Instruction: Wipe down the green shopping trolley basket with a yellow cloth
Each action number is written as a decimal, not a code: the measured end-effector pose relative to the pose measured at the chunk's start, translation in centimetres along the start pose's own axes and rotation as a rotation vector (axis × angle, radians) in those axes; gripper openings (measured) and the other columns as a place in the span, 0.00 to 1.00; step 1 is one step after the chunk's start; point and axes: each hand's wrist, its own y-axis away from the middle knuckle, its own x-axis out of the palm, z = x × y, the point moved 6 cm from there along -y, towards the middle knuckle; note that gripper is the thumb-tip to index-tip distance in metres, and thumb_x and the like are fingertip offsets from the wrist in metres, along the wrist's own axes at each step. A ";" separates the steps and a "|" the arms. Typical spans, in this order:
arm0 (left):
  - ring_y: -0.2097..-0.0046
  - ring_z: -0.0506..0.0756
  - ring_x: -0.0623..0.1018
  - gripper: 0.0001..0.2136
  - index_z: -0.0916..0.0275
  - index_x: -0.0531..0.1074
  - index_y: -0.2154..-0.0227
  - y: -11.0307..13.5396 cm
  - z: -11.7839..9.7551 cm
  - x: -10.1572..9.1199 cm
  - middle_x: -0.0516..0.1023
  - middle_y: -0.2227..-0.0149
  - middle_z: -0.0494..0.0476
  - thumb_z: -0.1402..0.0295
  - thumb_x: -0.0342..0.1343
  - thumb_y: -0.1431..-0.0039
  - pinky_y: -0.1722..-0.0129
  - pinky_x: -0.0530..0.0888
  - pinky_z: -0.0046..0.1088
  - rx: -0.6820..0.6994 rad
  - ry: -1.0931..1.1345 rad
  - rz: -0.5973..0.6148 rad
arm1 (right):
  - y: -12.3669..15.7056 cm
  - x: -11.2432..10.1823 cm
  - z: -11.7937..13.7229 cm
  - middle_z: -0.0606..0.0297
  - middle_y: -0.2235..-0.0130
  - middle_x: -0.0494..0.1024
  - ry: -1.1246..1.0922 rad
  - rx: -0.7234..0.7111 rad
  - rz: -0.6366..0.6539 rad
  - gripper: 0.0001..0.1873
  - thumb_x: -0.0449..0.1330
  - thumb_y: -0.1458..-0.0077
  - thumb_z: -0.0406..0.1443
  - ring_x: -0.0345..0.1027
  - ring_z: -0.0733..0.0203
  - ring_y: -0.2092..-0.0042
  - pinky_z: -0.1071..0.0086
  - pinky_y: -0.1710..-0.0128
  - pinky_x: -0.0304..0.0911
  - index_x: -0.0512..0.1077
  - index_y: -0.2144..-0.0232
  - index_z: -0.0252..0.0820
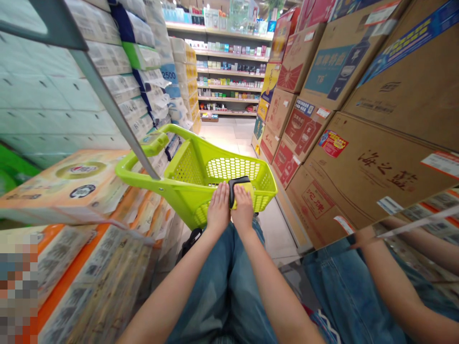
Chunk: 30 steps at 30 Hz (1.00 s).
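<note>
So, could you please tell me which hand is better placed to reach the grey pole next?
Probably the left hand: it is nearer the grey pole, while the right hand is farther across, resting on the black-and-yellow object.

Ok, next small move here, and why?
If it's loose, I'd probably lift the black-and-yellow object over the near rim into the green cart. The left hand is up against it, the right hand lies over it, and the cart's open top is just beyond. Whether the object is attached to the cart, I can't tell.
</note>
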 end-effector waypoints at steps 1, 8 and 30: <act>0.28 0.57 0.43 0.35 0.71 0.42 0.32 0.0 0.1 0.0 0.47 0.29 0.64 0.76 0.44 0.43 0.31 0.52 0.41 -0.001 0.003 -0.004 | 0.1 0.4 0.9 0.56 0.36 0.66 -0.011 -0.027 0.020 0.41 0.50 0.57 0.22 0.54 0.55 0.33 0.55 0.32 0.47 0.62 0.38 0.35; 0.28 0.58 0.43 0.40 0.73 0.41 0.32 0.0 -0.1 -0.1 0.45 0.29 0.63 0.78 0.47 0.49 0.31 0.50 0.40 0.019 -0.007 0.010 | 0.9 -2.6 -3.3 0.61 0.36 0.65 0.069 -0.096 0.023 0.41 0.48 0.55 0.21 0.52 0.60 0.33 0.56 0.31 0.43 0.60 0.36 0.41; 0.29 0.57 0.43 0.38 0.70 0.39 0.31 0.2 0.1 0.0 0.46 0.29 0.64 0.78 0.45 0.45 0.31 0.51 0.40 0.026 0.031 -0.016 | 0.8 -1.5 -1.3 0.62 0.35 0.63 0.074 -0.130 0.073 0.42 0.47 0.55 0.21 0.52 0.61 0.32 0.57 0.31 0.40 0.59 0.36 0.40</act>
